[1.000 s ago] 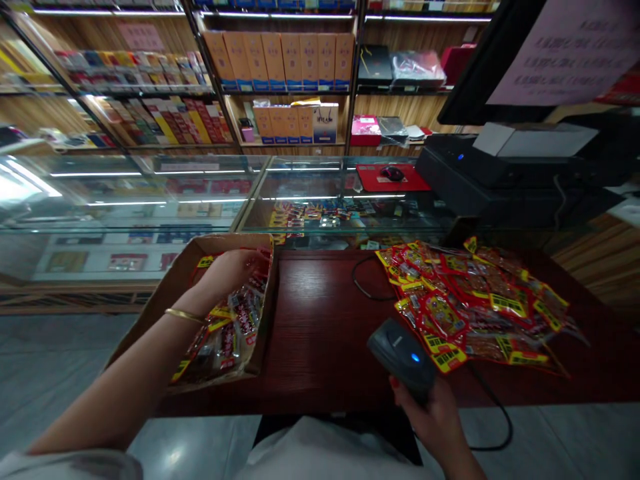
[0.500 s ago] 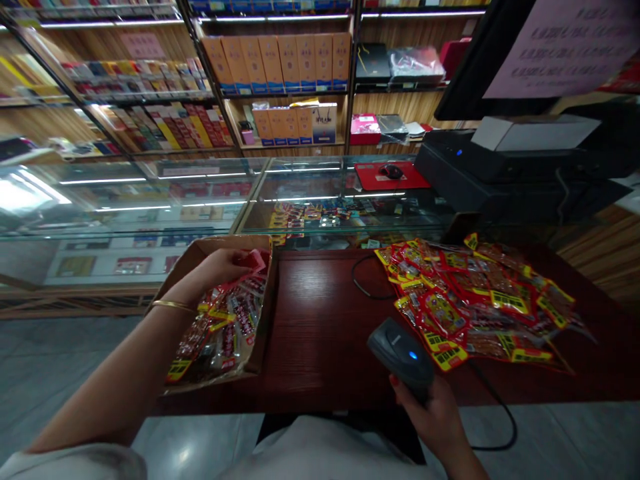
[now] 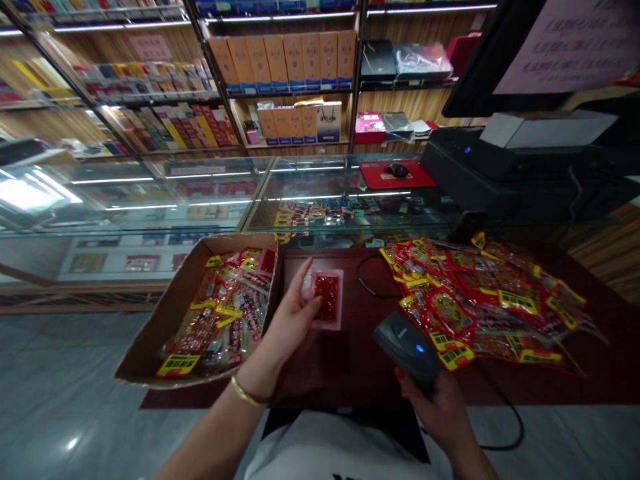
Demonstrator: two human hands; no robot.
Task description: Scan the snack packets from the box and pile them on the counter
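A small clear-and-pink snack packet point(image 3: 328, 299) with dark red contents is pinched at its left edge by my left hand point(image 3: 295, 313), the thumb on its face and the index finger stretched out. It is over the brown counter, facing me. My right hand point(image 3: 435, 400) is wrapped round a dark barcode scanner point(image 3: 407, 347) with a blue light lit on top, its nose pointing up and left toward the packet. Left of my left hand stands an open cardboard box point(image 3: 145, 357) of mixed snack packets point(image 3: 230, 310). A heap of red-and-yellow snack packets point(image 3: 475, 293) lies right of the scanner.
A glass display case point(image 3: 200, 180) runs along the counter's far side, with a red mouse pad point(image 3: 370, 175) and mouse point(image 3: 397, 170) on it. A monitor point(image 3: 475, 67) and black machine point(image 3: 500, 167) stand at the right. The scanner's cable point(image 3: 520, 427) loops past the front edge.
My left hand has come out of the box and moved right, carrying the snack packet over the counter. My right hand keeps the scanner in nearly the same place.
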